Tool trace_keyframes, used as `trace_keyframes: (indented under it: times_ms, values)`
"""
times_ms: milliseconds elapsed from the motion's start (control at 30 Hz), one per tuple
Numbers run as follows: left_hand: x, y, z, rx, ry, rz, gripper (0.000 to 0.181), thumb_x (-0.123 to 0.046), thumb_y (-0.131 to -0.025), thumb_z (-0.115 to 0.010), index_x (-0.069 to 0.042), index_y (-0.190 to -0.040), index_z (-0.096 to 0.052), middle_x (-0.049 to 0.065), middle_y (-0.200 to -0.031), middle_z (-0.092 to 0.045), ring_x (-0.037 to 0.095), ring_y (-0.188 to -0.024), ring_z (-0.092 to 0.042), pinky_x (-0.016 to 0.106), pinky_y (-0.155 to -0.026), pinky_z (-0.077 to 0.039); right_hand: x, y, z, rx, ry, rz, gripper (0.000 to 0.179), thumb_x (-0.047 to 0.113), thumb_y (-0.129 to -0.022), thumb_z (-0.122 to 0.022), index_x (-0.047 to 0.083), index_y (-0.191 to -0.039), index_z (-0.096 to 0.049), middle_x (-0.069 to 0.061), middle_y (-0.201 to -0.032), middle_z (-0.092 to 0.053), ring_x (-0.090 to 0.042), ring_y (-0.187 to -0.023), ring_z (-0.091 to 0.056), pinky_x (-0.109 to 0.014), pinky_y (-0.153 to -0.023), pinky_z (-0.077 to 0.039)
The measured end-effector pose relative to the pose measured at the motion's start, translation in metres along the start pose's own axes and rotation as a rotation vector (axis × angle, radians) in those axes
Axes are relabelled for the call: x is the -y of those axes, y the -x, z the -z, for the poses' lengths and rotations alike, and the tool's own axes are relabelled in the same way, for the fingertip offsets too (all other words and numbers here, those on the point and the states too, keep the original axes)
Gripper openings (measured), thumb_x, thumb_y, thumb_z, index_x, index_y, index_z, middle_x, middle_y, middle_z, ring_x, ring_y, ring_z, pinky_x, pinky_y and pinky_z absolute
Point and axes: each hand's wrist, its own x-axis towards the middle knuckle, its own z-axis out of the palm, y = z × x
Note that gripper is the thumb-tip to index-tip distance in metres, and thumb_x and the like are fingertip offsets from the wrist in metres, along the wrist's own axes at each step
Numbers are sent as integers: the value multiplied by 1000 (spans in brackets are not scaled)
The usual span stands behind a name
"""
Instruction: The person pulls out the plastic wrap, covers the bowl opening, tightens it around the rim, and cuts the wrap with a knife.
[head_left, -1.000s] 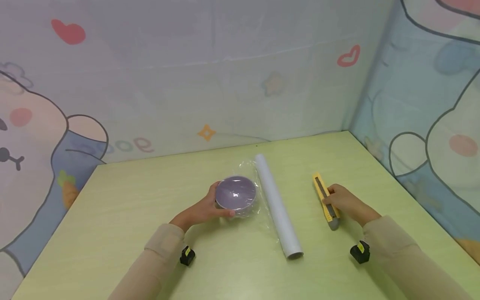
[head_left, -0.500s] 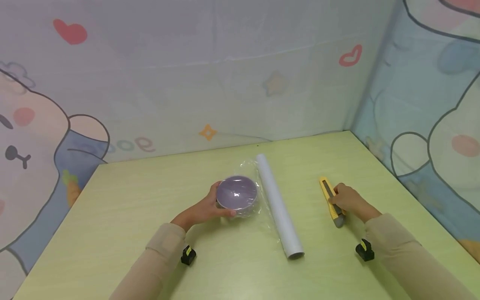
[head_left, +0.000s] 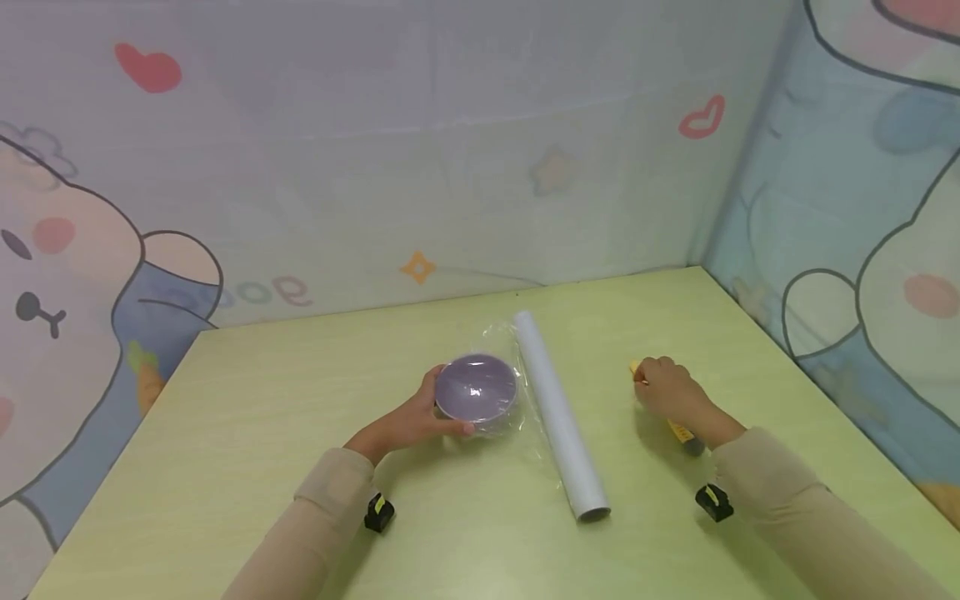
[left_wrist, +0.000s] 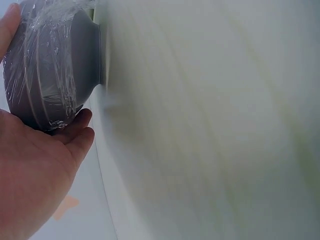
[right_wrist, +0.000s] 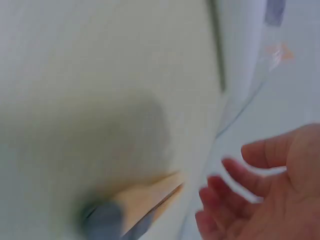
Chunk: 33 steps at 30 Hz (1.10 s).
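Observation:
A purple bowl [head_left: 476, 388] with clear cling film over its mouth and sides stands on the table. My left hand [head_left: 408, 418] grips its left side, thumb at the near rim; in the left wrist view the bowl [left_wrist: 47, 65] shows wrinkled film around its wall. The yellow utility knife [head_left: 681, 432] with a grey end lies on the table, partly hidden beneath my right hand [head_left: 672, 390] in the head view. In the right wrist view the hand [right_wrist: 260, 190] is apart from the knife [right_wrist: 145, 200], its fingers loosely curled around nothing.
A white roll of cling film [head_left: 558, 417] lies lengthwise just right of the bowl, a loose sheet [head_left: 536, 433] running from it towards the bowl. Printed cloth walls [head_left: 480, 167] stand along the back and right of the pale green table [head_left: 225, 467].
The right hand first moved rightward with the knife, then let it go on the table and shifted left, off it. The left hand still holds the bowl in place.

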Motion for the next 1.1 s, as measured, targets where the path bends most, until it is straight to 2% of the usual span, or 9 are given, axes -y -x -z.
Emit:
trace_keyframes:
  times_ms: [133,200,300,433,567,667,800,900,1100]
  values:
    - [0,1,0,-3,-3,-11,105,-31,-72,-77,-15,-145,-3,13,-143,-25,30,-132,-29,51,-109,-20,31,-6,-9,62,-14,231,27,7,-94,-40,-1,-114,-58,-19,-103,-59,-28,-88,-54,-40,-76,-45]
    - [-1,2,0,-2,0,-19,102,-30,-73,-77,-16,-144,-5,11,-142,-26,29,-131,-31,51,-109,-20,45,-9,-14,84,-18,288,29,6,-94,-40,4,-116,-59,-15,-95,-59,-22,-79,-50,-33,-70,-42]
    - [-2,2,0,1,10,-18,100,-28,-74,-77,-17,-144,-6,11,-142,-27,28,-130,-31,50,-109,-19,61,-13,-21,84,30,331,33,4,-92,-42,9,-117,-62,-11,-87,-58,-16,-72,-43,-28,-65,-37]
    - [-2,2,-1,0,18,-12,102,-28,-73,-77,-17,-144,-4,11,-142,-26,28,-130,-31,51,-109,-19,71,-15,-23,81,123,324,34,3,-91,-42,11,-117,-64,-15,-91,-61,-16,-73,-47,-29,-66,-39]
    - [-1,2,-1,0,16,-10,103,-28,-73,-77,-17,-144,-4,11,-142,-27,28,-129,-32,50,-109,-20,70,-14,-17,85,154,257,33,5,-92,-42,9,-116,-64,-18,-98,-61,-19,-77,-49,-31,-68,-40]
    - [-1,2,0,-9,0,-5,104,-31,-72,-78,-16,-144,-4,10,-142,-27,27,-129,-32,50,-109,-20,69,-12,-10,73,170,193,32,9,-93,-41,6,-115,-64,-19,-105,-59,-25,-86,-54,-34,-70,-43]
    - [0,2,1,-18,-13,3,107,-34,-70,-79,-16,-144,-4,10,-142,-27,27,-130,-32,50,-109,-21,71,-13,-2,70,172,149,31,12,-95,-40,4,-117,-61,-21,-114,-56,-34,-102,-55,-41,-77,-46]
    - [0,1,0,-10,-8,2,106,-35,-70,-79,-17,-144,-5,10,-142,-27,27,-130,-32,49,-109,-21,75,-17,0,84,148,152,33,12,-95,-38,4,-118,-60,-22,-117,-55,-35,-106,-53,-43,-82,-45]
    - [1,1,-2,-6,5,6,106,-34,-71,-78,-17,-144,-4,10,-142,-26,27,-129,-33,48,-109,-23,74,-22,-7,149,160,196,36,8,-94,-36,5,-120,-60,-23,-119,-56,-27,-97,-54,-35,-76,-43]
